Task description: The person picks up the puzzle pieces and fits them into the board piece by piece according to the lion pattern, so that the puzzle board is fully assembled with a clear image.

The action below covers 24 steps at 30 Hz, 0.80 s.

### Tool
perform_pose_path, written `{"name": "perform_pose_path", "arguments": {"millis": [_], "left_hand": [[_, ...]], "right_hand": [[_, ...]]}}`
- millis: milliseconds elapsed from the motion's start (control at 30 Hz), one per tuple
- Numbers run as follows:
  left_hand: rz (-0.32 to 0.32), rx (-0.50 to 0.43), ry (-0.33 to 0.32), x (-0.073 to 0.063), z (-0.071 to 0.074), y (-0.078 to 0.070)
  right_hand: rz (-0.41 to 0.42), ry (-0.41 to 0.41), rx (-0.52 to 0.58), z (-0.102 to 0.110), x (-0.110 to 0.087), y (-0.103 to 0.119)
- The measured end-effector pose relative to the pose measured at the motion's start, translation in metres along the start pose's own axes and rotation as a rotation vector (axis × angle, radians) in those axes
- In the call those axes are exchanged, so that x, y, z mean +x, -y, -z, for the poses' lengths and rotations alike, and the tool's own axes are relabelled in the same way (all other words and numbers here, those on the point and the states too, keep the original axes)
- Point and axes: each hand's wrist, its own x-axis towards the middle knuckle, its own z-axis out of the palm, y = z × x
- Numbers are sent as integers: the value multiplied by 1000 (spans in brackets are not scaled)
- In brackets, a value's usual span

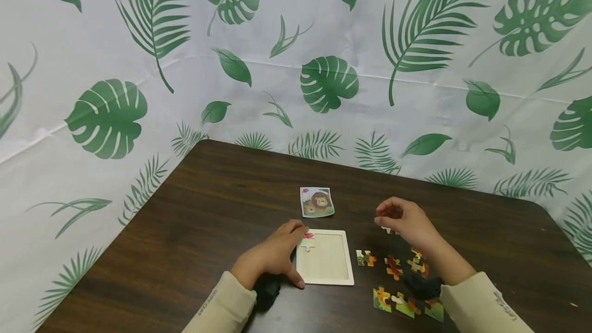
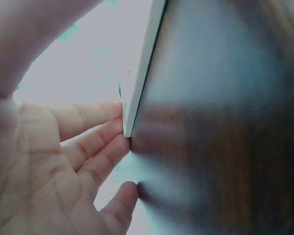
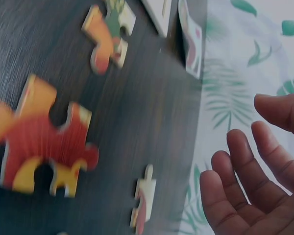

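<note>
Head: tray is braced on the table by the left grip, spread along its left side; one piece is seated upper left. Loose pieces are scattered to the right; right grip is held near one. Probably best done with the piece pinched by its edges, tray steadied.
Left wrist: tray edge is touched by nearly straight fingers, nothing clamped.
Right wrist: thumb and fingers are well apart; nothing is held.
</note>
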Motion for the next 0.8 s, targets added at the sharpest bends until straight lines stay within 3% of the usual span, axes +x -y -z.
{"name": "perform_pose_path", "arguments": {"millis": [533,800], "left_hand": [[-4,8,1,0,2,-1],[-29,28,-12,0,2,0]], "right_hand": [[-30,-30,56,14,0,-19],[-58,-53,15,16,4,-33]]}}
